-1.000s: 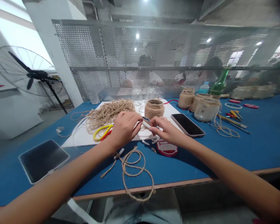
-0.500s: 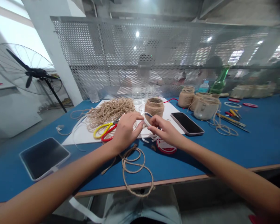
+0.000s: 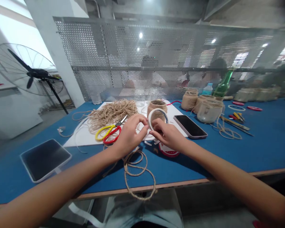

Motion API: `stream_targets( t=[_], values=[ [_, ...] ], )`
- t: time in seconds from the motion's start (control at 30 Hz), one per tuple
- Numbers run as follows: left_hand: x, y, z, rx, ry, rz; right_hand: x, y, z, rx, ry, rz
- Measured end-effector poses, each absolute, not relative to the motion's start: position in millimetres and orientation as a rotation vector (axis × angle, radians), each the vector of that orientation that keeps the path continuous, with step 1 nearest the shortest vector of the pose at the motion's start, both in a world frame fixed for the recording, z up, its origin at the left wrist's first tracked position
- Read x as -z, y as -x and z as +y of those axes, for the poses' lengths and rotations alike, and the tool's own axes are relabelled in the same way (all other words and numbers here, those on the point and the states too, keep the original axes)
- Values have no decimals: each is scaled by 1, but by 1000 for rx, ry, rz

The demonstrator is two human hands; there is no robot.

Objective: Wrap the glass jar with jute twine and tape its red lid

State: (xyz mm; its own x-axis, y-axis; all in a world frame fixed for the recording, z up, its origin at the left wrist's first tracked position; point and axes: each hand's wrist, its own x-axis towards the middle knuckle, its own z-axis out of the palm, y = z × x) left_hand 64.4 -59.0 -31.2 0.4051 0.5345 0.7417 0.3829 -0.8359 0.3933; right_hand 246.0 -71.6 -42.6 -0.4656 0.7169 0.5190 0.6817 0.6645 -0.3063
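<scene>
A roll of white tape (image 3: 150,117) stands on edge in front of a twine-wrapped jar (image 3: 154,104). My right hand (image 3: 167,133) grips the roll, fingers inside its ring and thumb on the outer side. At the roll's left edge my left hand (image 3: 134,131) is closed in a pinch; whatever lies between its fingertips is too small to make out. Scissors (image 3: 111,133) with yellow and red handles lie beside my left hand, partly open. Under my right wrist sits a red and white lid (image 3: 168,150). A loose loop of twine (image 3: 140,174) lies near the table edge.
A heap of twine (image 3: 114,110) rests on white paper (image 3: 83,139). To the right are a phone (image 3: 191,126), several jars (image 3: 207,111), a green bottle (image 3: 224,84) and small tools (image 3: 236,122). A dark, pale-rimmed rectangular object (image 3: 46,160) lies left. A perforated screen (image 3: 123,57) stands behind.
The tape roll has turned upright, so its ring opening now faces me more. My left hand has shifted slightly right, uncovering the scissors' blades.
</scene>
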Motion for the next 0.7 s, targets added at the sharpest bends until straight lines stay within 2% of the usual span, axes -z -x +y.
stream_targets(
  t=[0.13, 0.27, 0.33, 0.7],
  values=[
    [28, -64, -64, -1380, -2451, 782, 35, -248, -75, -270, 1112, -2286],
    [28, -64, -64, -1270, -2175, 761, 31, -249, -76, -751, 991, -2204],
    [29, -64, -63, -1248, -2105, 737, 31, -250, -75, -877, 932, -2146],
    [29, -63, -67, -1258, -2494, 737, 29, -249, -75, -788, 1003, -2051]
  ],
)
